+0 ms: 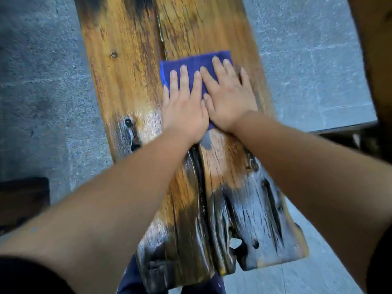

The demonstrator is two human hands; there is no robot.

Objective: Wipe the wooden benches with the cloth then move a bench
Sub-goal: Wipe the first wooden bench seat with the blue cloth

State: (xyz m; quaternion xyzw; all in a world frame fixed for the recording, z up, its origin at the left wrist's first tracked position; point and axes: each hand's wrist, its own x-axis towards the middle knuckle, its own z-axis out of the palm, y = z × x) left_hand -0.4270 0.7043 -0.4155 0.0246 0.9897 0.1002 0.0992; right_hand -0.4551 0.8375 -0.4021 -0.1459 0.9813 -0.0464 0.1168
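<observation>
On the desk [118, 85], a rough wooden slab with dark, glossy patches at its near end, a blue cloth [195, 66] is lying flat, right of the long crack running down the middle. Both hands are pressing down on it side by side, touching each other. The left hand [184, 111] is resting with fingers spread and flat, its grip apart, palm on the cloth's near edge. The right hand [230, 98] is lying the same way, fingers splayed, grip apart, its little finger reaching past the cloth's right edge onto bare wood. Neither hand is clutching the fabric. Grey stone floor [38, 81] is showing on either side, and another dark wooden piece [23, 198] is sitting at the left edge.
</observation>
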